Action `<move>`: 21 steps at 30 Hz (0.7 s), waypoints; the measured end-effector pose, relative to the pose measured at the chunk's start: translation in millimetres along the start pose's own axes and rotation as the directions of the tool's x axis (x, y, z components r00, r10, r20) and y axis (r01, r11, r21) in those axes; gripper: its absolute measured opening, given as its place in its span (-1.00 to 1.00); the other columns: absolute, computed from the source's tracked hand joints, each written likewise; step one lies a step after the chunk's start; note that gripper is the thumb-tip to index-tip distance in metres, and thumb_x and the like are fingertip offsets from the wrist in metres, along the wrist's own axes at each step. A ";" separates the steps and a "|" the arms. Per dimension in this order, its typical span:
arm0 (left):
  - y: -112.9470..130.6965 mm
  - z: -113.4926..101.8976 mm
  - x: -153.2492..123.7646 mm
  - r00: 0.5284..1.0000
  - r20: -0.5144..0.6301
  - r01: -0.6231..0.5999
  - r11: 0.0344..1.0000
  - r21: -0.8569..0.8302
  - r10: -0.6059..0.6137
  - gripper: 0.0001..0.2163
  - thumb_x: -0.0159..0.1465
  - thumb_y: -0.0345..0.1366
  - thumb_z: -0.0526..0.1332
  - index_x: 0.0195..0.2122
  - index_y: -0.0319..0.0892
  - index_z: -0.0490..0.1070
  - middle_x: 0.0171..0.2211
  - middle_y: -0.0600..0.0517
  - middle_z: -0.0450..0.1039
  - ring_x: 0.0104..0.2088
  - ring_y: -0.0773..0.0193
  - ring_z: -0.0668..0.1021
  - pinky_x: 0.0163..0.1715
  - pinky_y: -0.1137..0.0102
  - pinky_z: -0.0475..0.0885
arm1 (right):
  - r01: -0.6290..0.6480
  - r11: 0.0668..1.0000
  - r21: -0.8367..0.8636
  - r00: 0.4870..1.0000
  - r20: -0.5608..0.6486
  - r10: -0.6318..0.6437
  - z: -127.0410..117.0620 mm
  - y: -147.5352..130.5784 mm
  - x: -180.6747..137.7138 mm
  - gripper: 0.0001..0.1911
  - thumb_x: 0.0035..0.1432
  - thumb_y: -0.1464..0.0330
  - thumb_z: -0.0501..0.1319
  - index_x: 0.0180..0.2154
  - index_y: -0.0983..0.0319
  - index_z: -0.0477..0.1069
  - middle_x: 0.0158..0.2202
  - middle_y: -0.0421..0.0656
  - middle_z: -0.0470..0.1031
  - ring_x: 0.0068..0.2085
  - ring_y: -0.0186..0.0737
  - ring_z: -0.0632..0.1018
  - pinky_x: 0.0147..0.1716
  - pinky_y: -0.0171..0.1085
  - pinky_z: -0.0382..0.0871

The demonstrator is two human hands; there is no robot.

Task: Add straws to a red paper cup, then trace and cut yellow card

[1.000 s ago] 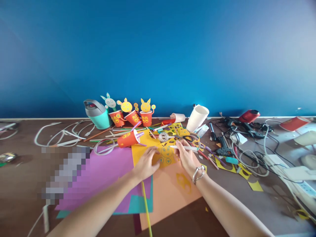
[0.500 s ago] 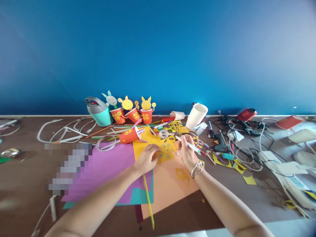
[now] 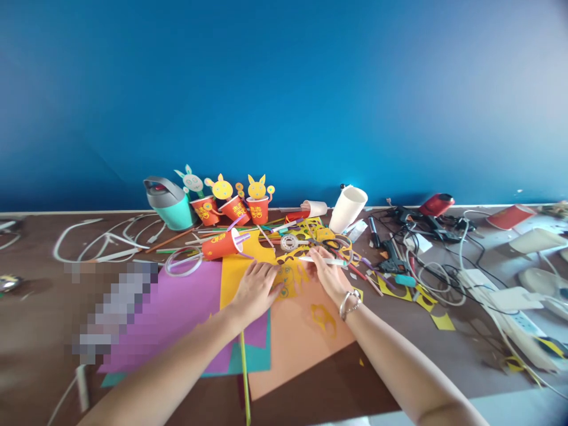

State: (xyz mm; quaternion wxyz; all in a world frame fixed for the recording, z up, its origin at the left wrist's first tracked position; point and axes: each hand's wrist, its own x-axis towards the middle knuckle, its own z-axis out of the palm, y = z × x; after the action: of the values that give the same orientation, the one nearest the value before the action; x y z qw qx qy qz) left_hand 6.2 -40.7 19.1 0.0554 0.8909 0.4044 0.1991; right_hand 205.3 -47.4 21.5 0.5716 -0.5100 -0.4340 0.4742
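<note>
My left hand (image 3: 257, 288) lies with fingers stretched over a small yellow paper (image 3: 286, 290) and covers part of it. Circles and small shapes are drawn on this paper, which rests on a sheet of peach paper (image 3: 293, 349). My right hand (image 3: 325, 272) grips a white marker (image 3: 333, 261) with a green end, its other end pointing left just above the drawing. Behind the marker is a white circular drawing template (image 3: 290, 241). A yellow cut-out (image 3: 323, 319) lies below my right hand. Purple paper (image 3: 177, 313) and a yellow-green strip (image 3: 245, 378) are near my left forearm.
Red paper cups (image 3: 257, 210) with paper animal heads stand by the wall, beside a turquoise container (image 3: 171, 207). One red cup (image 3: 219, 244) lies tipped over. A white cup (image 3: 349, 209) leans behind my right hand. Glue guns (image 3: 393, 258), cables and a power strip (image 3: 492, 296) crowd the right side.
My left hand has moved further over the drawn yellow paper, hiding more of it. The marker in my right hand has swung flatter and lower. The whole view has shifted slightly.
</note>
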 end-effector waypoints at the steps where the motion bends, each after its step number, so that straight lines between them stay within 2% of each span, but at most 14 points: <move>1: 0.6 0.1 -0.3 1.000 -0.005 -0.012 1.000 0.012 0.012 -0.71 0.25 -0.30 0.19 0.01 -0.17 0.34 -0.07 -0.13 0.46 0.00 0.00 0.47 0.10 -0.01 0.28 | -0.026 0.999 -0.029 0.999 0.034 0.027 0.7 -0.9 -0.4 -0.70 0.12 0.13 0.16 -0.51 0.17 0.21 -0.66 -0.29 0.30 -0.64 -0.35 0.30 -0.64 -0.32 0.13; 4: 0.7 2.3 -1.5 0.995 0.021 -0.095 0.995 -0.012 0.095 -0.69 0.29 -0.29 0.14 0.07 -0.12 0.31 0.16 -0.13 0.29 0.19 0.02 0.32 0.19 0.01 0.19 | -0.094 0.989 -0.115 0.994 0.050 0.100 1.6 -2.7 0.4 -0.76 0.04 0.18 0.21 -0.50 0.17 0.24 -0.66 -0.30 0.31 -0.63 -0.36 0.30 -0.65 -0.34 0.09; 6: -0.3 4.8 -2.5 0.986 0.065 -0.148 0.988 -0.045 0.151 -0.70 0.31 -0.27 0.12 0.07 -0.09 0.33 0.20 -0.12 0.23 0.22 0.05 0.27 0.20 0.01 0.18 | -0.115 0.983 -0.143 0.992 0.027 0.120 1.1 -2.6 1.5 -0.80 0.00 0.24 0.22 -0.49 0.18 0.25 -0.65 -0.31 0.32 -0.64 -0.38 0.29 -0.66 -0.36 0.05; 11: -3.0 9.4 -3.6 0.973 0.127 -0.184 0.980 -0.074 0.192 -0.71 0.30 -0.18 0.14 0.03 -0.05 0.38 0.17 -0.14 0.26 0.22 0.01 0.28 0.19 0.00 0.20 | -0.090 0.995 -0.036 0.995 -0.054 0.088 -2.5 3.1 3.2 -0.73 0.06 0.18 0.18 -0.53 0.17 0.19 -0.69 -0.34 0.27 -0.69 -0.41 0.25 -0.69 -0.37 0.04; 15: -3.8 10.2 -3.5 0.973 0.138 -0.177 0.982 -0.068 0.185 -0.71 0.29 -0.19 0.15 0.02 -0.05 0.39 0.18 -0.14 0.25 0.21 0.00 0.28 0.19 -0.01 0.20 | -0.052 0.987 -0.150 0.994 -0.105 0.036 -5.4 6.8 4.7 -0.69 0.04 0.20 0.22 -0.57 0.17 0.17 -0.76 -0.37 0.18 -0.73 -0.42 0.21 -0.70 -0.36 -0.01; 17: -3.8 10.1 -3.3 0.974 0.140 -0.172 0.982 -0.073 0.181 -0.72 0.28 -0.20 0.15 0.01 -0.08 0.39 0.18 -0.16 0.26 0.21 0.00 0.29 0.19 -0.01 0.19 | -0.031 0.976 -0.215 0.995 -0.097 0.011 -5.9 7.8 5.7 -0.71 0.01 0.23 0.24 -0.56 0.17 0.17 -0.77 -0.38 0.17 -0.73 -0.42 0.20 -0.71 -0.37 -0.03; 21: -2.5 8.4 -2.9 0.975 0.144 -0.158 0.984 -0.084 0.169 -0.75 0.27 -0.22 0.17 -0.03 -0.10 0.40 0.17 -0.16 0.28 0.21 0.01 0.30 0.19 0.00 0.20 | -0.024 0.978 -0.209 1.000 -0.018 0.020 -5.9 10.0 6.5 -0.68 0.04 0.18 0.20 -0.57 0.17 0.14 -0.77 -0.37 0.18 -0.72 -0.42 0.22 -0.70 -0.38 0.02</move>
State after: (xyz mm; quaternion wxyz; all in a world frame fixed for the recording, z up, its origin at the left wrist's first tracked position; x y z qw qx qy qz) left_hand 6.1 -40.6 9.9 0.1013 0.9310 0.3171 0.1496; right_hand 211.2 -41.6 11.0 0.5129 -0.5758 -0.4713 0.4281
